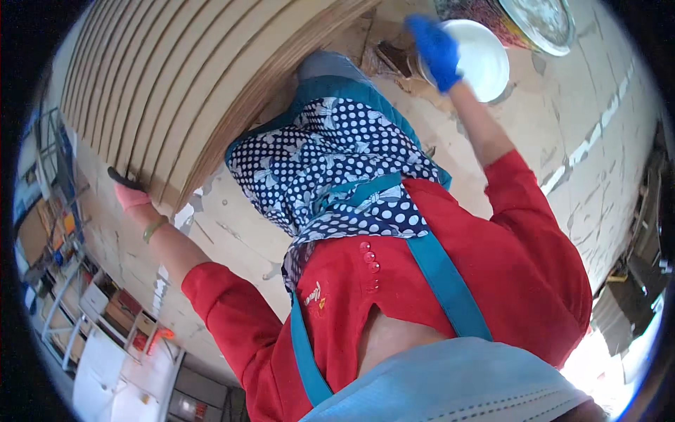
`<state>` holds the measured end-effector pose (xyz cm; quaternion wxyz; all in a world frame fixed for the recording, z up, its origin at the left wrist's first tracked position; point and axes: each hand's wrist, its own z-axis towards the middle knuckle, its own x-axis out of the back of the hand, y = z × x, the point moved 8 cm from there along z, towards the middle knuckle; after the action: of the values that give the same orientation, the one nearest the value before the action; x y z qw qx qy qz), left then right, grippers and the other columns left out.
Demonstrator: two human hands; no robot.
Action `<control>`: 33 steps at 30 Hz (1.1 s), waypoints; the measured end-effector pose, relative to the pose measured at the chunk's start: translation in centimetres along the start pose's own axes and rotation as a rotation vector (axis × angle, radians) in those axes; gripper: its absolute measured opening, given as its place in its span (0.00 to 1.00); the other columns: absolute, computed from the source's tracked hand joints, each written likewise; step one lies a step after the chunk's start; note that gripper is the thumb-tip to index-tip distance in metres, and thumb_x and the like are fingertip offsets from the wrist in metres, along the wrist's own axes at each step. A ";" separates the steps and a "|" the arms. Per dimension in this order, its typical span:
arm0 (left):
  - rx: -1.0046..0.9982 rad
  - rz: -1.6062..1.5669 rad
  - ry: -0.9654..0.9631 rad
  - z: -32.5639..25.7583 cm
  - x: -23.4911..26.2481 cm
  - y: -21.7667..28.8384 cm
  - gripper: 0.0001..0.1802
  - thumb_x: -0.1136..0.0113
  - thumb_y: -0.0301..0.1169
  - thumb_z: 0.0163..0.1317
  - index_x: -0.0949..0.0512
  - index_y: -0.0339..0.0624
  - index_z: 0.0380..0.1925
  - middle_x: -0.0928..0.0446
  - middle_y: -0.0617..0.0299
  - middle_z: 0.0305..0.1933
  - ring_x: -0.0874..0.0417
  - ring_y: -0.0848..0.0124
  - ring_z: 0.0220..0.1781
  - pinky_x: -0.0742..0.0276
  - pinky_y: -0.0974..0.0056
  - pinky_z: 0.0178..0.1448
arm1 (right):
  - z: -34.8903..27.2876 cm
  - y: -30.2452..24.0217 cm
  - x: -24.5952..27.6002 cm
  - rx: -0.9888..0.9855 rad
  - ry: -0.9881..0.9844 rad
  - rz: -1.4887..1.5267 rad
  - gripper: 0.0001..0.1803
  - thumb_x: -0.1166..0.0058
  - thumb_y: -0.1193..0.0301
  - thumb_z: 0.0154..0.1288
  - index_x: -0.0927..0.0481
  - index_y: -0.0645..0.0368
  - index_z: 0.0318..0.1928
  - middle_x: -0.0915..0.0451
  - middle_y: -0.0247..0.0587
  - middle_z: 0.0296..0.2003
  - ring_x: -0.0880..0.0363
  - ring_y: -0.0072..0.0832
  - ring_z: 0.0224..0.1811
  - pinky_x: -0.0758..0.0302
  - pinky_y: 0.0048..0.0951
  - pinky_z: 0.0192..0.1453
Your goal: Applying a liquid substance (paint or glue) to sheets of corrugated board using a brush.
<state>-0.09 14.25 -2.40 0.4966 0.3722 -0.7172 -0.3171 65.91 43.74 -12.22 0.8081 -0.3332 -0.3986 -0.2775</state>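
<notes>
Fanned in overlapping steps, a stack of light wooden boards (190, 77) fills the upper left. My left hand (130, 193), in a pink glove with dark fingers, touches the boards' near left ends. Its visible fingers are stretched out along the edge, partly hidden there. At the upper right my right hand (437, 55), in a blue glove, is over the left rim of a white bucket (486, 60). Its fingers look closed and somewhat blurred. Whatever they hold, if anything, I cannot make out. Pale contents show inside the bucket.
A larger, stained container (538, 24) stands behind the bucket. Brown scraps (394, 60) lie left of the bucket on the worn floor (562, 105). Metal frames and shelving (84, 309) with assorted items line the far left. My polka-dot apron (330, 162) covers my lap, close to the boards.
</notes>
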 end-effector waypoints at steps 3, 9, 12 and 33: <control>-0.278 0.286 0.143 -0.9 -3.1 2.2 0.36 0.58 0.56 0.62 0.25 0.32 0.52 0.23 0.48 0.53 0.23 0.57 0.57 0.30 0.55 0.61 | -14.2 2.9 -7.0 -0.852 -0.418 0.609 0.22 0.44 0.59 0.62 0.25 0.55 0.53 0.19 0.45 0.36 0.20 0.34 0.31 0.26 0.36 0.33; -0.154 0.586 0.454 -0.4 0.2 0.8 0.38 0.60 0.57 0.62 0.25 0.30 0.51 0.24 0.46 0.54 0.24 0.53 0.57 0.29 0.54 0.60 | -12.2 2.2 -9.0 -1.240 -0.287 0.814 0.32 0.42 0.57 0.60 0.35 0.53 0.62 0.20 0.37 0.42 0.20 0.31 0.34 0.25 0.34 0.36; -0.139 0.561 0.503 -3.2 1.5 2.1 0.38 0.59 0.56 0.62 0.26 0.29 0.51 0.24 0.44 0.54 0.23 0.52 0.55 0.29 0.53 0.58 | -9.4 1.9 -12.8 -1.340 -0.112 1.065 0.29 0.41 0.59 0.59 0.30 0.55 0.59 0.20 0.38 0.43 0.20 0.34 0.35 0.24 0.36 0.37; -0.210 0.651 0.422 0.8 1.0 1.6 0.37 0.56 0.58 0.61 0.25 0.32 0.52 0.26 0.45 0.55 0.23 0.53 0.55 0.28 0.52 0.58 | -11.1 12.9 10.2 -1.119 0.417 0.758 0.15 0.40 0.59 0.60 0.19 0.59 0.39 0.21 0.36 0.26 0.25 0.20 0.18 0.30 0.21 0.19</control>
<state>-1.46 14.30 -0.87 0.7427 0.1296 -0.6436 -0.1316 85.63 41.48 -12.95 0.6159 -0.7544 0.1108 -0.1983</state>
